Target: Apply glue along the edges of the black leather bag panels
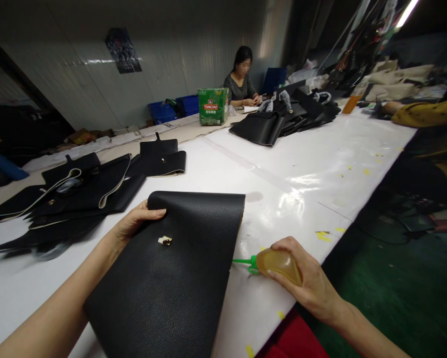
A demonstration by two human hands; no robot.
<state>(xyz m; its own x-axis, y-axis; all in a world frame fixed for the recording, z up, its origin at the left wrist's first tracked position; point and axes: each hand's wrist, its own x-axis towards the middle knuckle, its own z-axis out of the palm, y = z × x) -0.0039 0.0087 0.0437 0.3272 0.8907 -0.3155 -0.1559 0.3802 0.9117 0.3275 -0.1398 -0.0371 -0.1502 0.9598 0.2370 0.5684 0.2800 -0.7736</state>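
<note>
Glue bottle (279, 263), amber, green nozzle, 4 o'clock: gripped in right hand (313, 288), fingers closed round it. Black leather panel (171, 283) flat on desk (283, 169): far edge pinched by left hand (134, 221), 10 o'clock. Cut leather pieces (85, 191) beyond, 10 o'clock; green carton (213, 106), 12 o'clock.

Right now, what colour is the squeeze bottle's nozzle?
Green; the nozzle shows best in the head view.

Left hand (136, 221) and right hand (307, 281), both closed.
</note>
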